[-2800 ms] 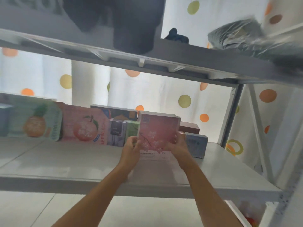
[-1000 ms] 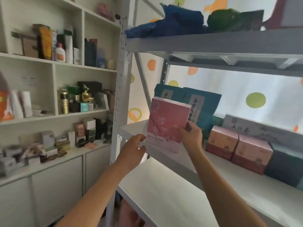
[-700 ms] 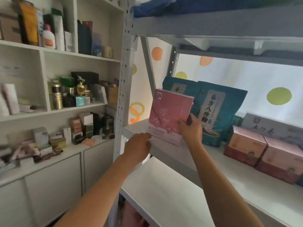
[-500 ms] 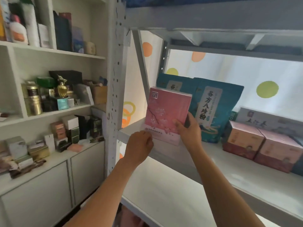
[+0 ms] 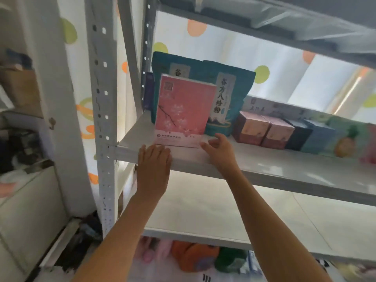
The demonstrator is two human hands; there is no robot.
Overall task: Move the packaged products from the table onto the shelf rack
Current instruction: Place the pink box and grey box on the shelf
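A: Where is the pink box (image 5: 184,110)?

B: It stands upright on the shelf (image 5: 264,159) at centre frame, close to the front edge and leaning back a little against the teal pouches (image 5: 227,92) behind it.

A: And the hands?

B: Both sit just below it in the picture. The left hand (image 5: 153,165) lies flat, fingers straight and together, over the shelf's front lip under the box's lower left corner; I cannot tell whether the fingertips touch the box. The right hand (image 5: 218,148) hovers at the lower right corner, fingers loosely spread and slightly curled, holding nothing, with a narrow gap to the box.

A: What else is on that shelf?

B: To the right of the pouches, a row of small boxes (image 5: 264,130) runs toward the right edge of the frame, pinkish ones first, then dark and blue ones.
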